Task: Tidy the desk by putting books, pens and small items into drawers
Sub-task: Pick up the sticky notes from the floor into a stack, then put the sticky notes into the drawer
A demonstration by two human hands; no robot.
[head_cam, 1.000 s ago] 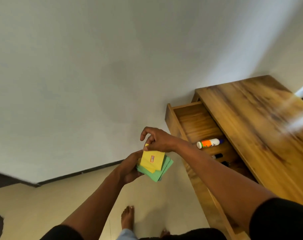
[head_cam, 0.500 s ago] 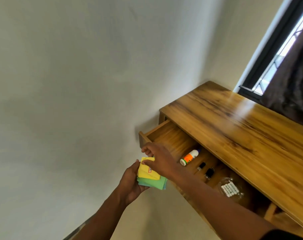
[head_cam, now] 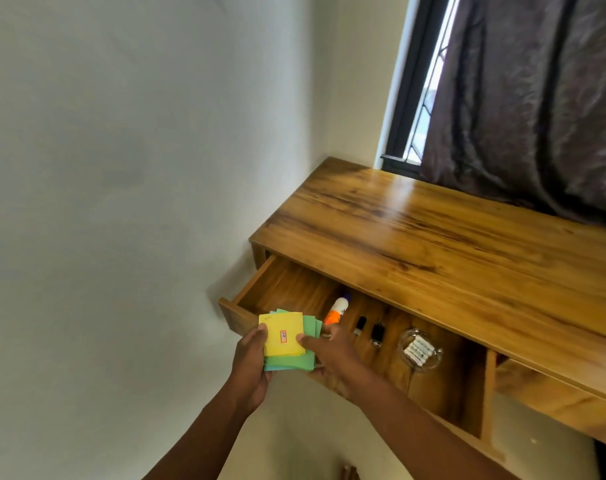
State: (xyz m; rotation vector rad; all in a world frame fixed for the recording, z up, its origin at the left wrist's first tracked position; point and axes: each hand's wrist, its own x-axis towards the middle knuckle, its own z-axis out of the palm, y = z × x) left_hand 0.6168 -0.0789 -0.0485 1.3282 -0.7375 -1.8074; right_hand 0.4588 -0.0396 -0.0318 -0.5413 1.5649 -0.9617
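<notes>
Your left hand (head_cam: 251,362) and right hand (head_cam: 331,351) both hold the stack of yellow and green sticky notes (head_cam: 287,339), each grip curled around one side, thumbs on top. You have the stack over the front left corner of the open drawer (head_cam: 284,289), beside the glue stick (head_cam: 336,310) lying inside, below the worktop (head_cam: 450,244).

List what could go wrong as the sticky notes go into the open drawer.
The sticky notes are fanned unevenly between the left hand and right hand, so some may slip out. Lowering them could knock the glue stick lying just beyond.
</notes>
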